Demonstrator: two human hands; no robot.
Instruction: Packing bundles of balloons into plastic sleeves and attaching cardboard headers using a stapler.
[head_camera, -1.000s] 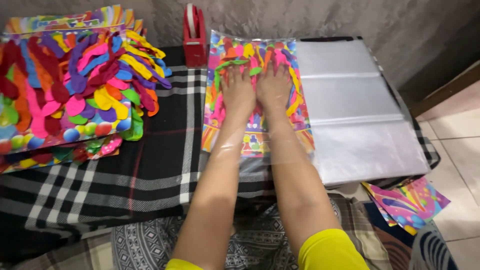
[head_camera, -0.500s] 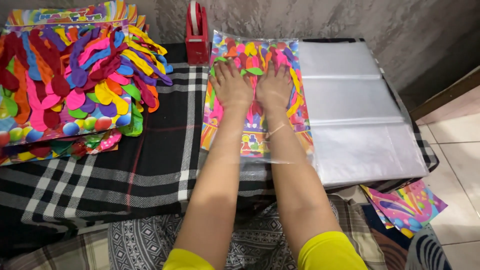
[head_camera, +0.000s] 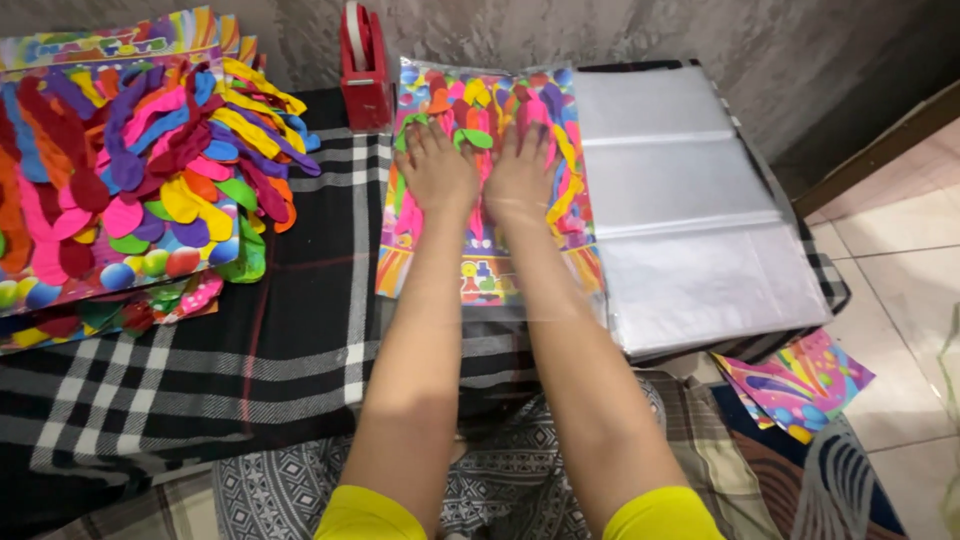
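Right now both hands lie flat, fingers spread, palms down on a colourful balloon card in a clear sleeve, gripping nothing, just pressing. The left hand and the right hand sit side by side, thumbs almost touching, over the upper half of the card. The card lies with its long axis running straight away from the person, the top edge pointing at the grey wall, the bottom edge reaching back under the forearms. Its lower printed part shows bare between the two wrists. It rests on a black-and-white checked cloth that covers the bench.

Just to the right, touching the card's edge, is a stack of clear plastic bags, laid the same way, long side away from the person. Behind the left hand, near the card's top left corner, stands a red tape dispenser, upright against the wall. Well off to the left sits a pile of balloon cards, loose balloon tails fanning over it. More printed cards poke out on the floor at lower right.
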